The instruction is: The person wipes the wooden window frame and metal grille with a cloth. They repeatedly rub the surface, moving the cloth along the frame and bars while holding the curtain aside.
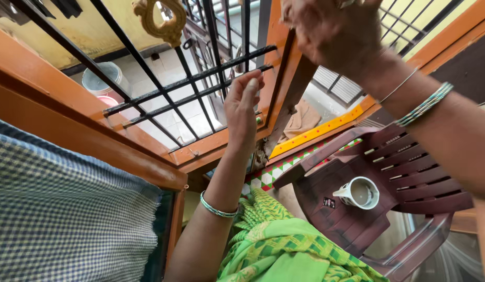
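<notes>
1. Two hands are raised at a window with black bars [200, 86] in an orange wooden frame [287, 78].
2. Left hand [242, 107] is open, fingers together, fingertips at the crossbars near the frame.
3. Right hand [334, 31] is higher, on the frame's top; its grip cannot be told.
4. It seems the window is being handled; the next move needs a firm hold on the frame.
5. A white cup [359, 192] stands on a brown plastic chair [388, 172] below.

Bright, soft daylight through the window bars [190, 89], wide-angle bending at edges, nearest hand slightly blurred.
</notes>
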